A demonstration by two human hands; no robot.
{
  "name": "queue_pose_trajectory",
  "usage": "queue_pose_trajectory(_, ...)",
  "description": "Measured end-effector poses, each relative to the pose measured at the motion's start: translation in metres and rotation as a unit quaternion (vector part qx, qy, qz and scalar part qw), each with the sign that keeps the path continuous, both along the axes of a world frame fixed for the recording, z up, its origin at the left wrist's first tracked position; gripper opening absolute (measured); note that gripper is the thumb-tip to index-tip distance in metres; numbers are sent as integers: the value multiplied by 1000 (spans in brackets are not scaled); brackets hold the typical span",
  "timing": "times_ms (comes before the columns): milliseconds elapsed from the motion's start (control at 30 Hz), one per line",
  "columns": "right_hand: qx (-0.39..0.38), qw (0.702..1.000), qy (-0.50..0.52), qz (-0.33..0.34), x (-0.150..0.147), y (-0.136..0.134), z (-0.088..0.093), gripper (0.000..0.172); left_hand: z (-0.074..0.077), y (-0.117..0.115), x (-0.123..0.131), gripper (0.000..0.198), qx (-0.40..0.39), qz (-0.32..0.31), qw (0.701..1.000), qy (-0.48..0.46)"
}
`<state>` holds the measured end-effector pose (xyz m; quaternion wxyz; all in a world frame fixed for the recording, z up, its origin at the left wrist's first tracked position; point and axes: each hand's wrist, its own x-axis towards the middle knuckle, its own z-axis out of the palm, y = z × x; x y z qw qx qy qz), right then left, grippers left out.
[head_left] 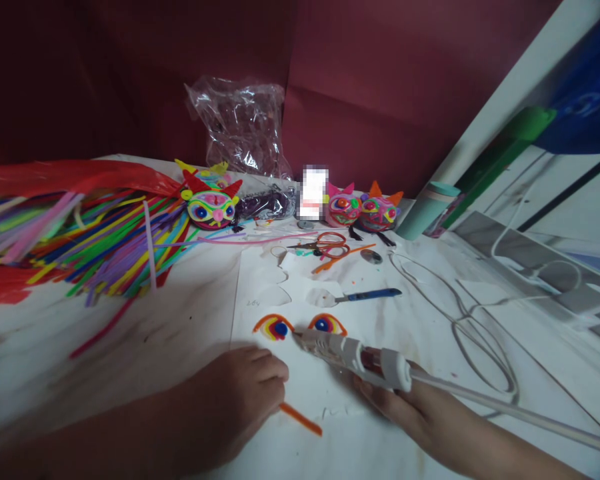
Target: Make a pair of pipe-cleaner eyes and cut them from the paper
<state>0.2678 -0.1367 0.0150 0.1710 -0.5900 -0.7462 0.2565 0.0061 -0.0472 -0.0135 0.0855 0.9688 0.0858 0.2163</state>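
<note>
Attachment of coloured strips to a paper sheet. The left hand, at the near left of the sheet, has its fingers curled closed on an orange strip, whose free end points near and right. The right hand is wrapped around a white glue gun, partly hidden by it; the nozzle points left, close to the inner corner of the left eye shape, though contact cannot be made out. The right eye shape lies just beyond the gun. The step in hand appears to be laying glue beside the orange outline; the next move would call for a steady nozzle, then the strip's end pressed down before the glue sets. Farther off lie a blue-handled knife and scissors.
</note>
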Motion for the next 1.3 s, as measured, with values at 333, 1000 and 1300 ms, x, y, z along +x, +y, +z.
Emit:
queue_pose_trajectory(333,-1,1000,5,-13,1,-1,-1,30,1,0,-1,19,-38,-5,999,17)
queue_pose_trajectory(1000,2,1000,10,-10,2,-1,-1,27,0,1,-1,17,-26,-7,1000,10)
queue_pose_trajectory(1300,-21,973,174,-151,9,2,-4,43,0,1,-1,16,-23,-8,1000,13)
